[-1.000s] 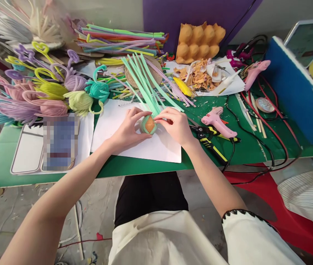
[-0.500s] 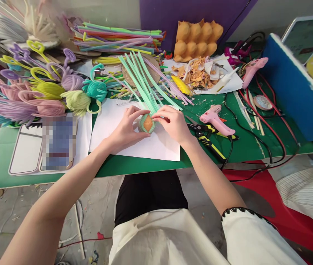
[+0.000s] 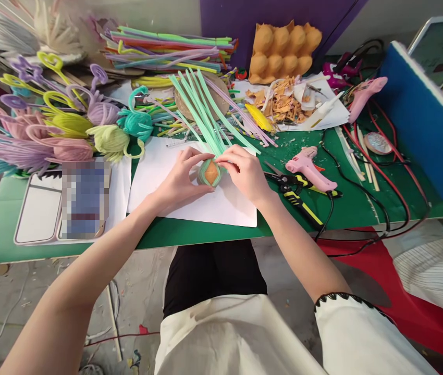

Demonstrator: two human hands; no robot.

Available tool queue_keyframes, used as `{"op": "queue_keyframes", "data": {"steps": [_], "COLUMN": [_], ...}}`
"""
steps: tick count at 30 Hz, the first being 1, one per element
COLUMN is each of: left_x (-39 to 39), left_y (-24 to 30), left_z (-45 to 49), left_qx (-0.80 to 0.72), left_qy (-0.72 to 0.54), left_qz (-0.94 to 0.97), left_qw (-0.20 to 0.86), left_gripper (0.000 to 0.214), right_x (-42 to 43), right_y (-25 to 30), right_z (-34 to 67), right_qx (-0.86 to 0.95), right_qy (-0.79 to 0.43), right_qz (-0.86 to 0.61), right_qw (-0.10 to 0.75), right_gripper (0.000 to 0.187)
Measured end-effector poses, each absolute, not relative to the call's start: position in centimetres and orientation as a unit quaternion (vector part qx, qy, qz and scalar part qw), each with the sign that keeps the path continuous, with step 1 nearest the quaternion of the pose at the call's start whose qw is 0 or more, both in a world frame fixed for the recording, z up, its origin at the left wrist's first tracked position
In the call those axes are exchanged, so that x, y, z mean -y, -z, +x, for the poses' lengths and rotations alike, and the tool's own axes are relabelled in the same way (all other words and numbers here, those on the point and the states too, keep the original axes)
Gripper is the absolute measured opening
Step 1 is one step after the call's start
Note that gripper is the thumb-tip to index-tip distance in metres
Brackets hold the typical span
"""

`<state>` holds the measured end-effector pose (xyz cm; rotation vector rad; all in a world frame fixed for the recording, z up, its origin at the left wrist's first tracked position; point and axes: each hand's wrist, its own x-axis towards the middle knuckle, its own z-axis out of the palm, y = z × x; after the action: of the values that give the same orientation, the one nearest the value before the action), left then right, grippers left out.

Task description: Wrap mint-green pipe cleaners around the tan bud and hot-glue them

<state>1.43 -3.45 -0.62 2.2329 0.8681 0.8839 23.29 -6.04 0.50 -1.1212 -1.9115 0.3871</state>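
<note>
The left hand (image 3: 180, 179) at 9 o'clock and the right hand (image 3: 245, 174) at 3 o'clock pinch the orange core (image 3: 210, 173) over the white sheet (image 3: 190, 205). Mint pipe cleaners (image 3: 201, 109) fan toward 12 o'clock; they look light and bendy, and are probably best held at the bound base.

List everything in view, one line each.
ball: one, orange wrapped in mint, on the paper between the hands
mint pipe cleaners: one bundle, mint green, fanning away from the ball
paper: one sheet, white, under the hands
table: one, green
glue guns: two, pink, right of the hands
cutters: one pair, black and yellow, beside the near glue gun
egg tray: one, orange, at the back
loose pipe cleaners: a pile, mixed colours, back left
figures: several, pastel, far left
board: one, blue, right
left hand: fingers on the ball
right hand: pinching the mint pipe cleaners
</note>
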Motion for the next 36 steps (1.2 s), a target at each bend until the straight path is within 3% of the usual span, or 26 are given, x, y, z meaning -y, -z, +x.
{"op": "queue_keyframes", "data": {"steps": [11, 36], "left_x": [3.9, 3.8], "left_y": [-0.2, 0.2], "left_z": [1.5, 1.4], "left_qx": [-0.346, -0.341], "left_qy": [-0.306, -0.315], "left_qz": [0.836, 0.836], "left_qw": [0.296, 0.291], "left_gripper": [0.068, 0.069], "right_x": [7.7, 9.2], "right_y": [-1.1, 0.1], "right_z": [23.7, 23.6], "right_qx": [0.746, 0.761], "right_qy": [-0.154, -0.103], "right_qz": [-0.471, -0.467], "right_qw": [0.445, 0.438], "right_gripper": [0.012, 0.014]}}
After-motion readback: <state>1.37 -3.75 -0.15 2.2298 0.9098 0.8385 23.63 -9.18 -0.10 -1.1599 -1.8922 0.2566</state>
